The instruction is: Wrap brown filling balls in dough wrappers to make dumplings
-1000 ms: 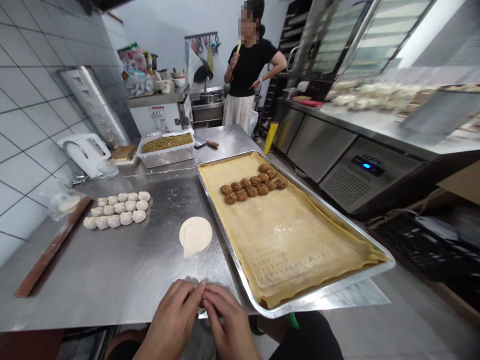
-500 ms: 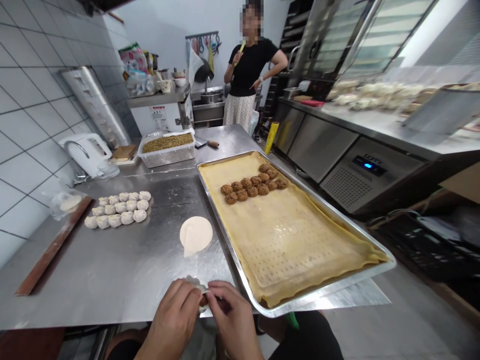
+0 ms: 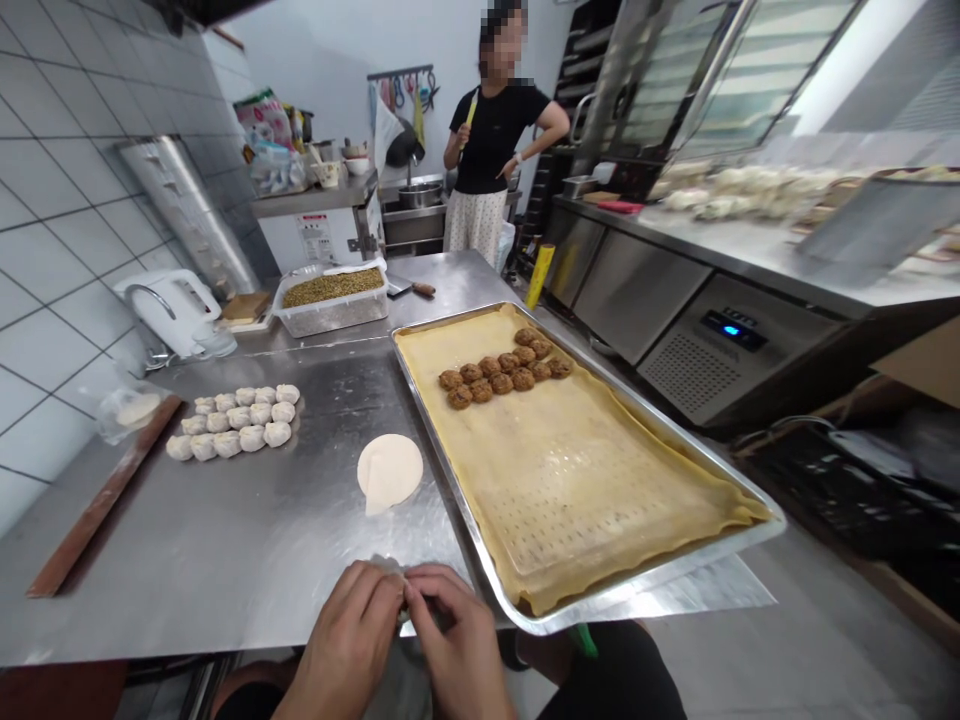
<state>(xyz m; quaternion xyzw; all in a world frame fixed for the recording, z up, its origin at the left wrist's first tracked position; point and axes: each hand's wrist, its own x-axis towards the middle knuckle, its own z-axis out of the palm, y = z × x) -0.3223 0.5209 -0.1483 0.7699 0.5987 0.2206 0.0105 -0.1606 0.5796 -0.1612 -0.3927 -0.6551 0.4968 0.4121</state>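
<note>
At the table's front edge, my left hand (image 3: 354, 622) and my right hand (image 3: 452, 622) meet, fingers closed around a dough wrapper (image 3: 388, 564). Most of the wrapper is hidden behind the fingers; only a pale rim shows above them. Just beyond lie flat round dough wrappers (image 3: 390, 472), one with a folded flap. To the right, a metal tray (image 3: 491, 560) lined with yellowish cloth bears several brown filling balls (image 3: 501, 382) near its far end. Rows of white dumplings (image 3: 238, 417) sit on the table at the left.
A plastic tub of chopped filling (image 3: 334, 295) stands farther back, beside a wood-handled scraper (image 3: 422, 289). A long wooden strip (image 3: 105, 500) and a white kettle (image 3: 172, 310) are at the left. Behind the table stands a person in black (image 3: 499, 140) holding something yellow-green.
My right fingers have moved slightly left against the left ones, and the brown filling visible between them earlier is now covered. The standing person has turned their head and lowered the yellow-green item.
</note>
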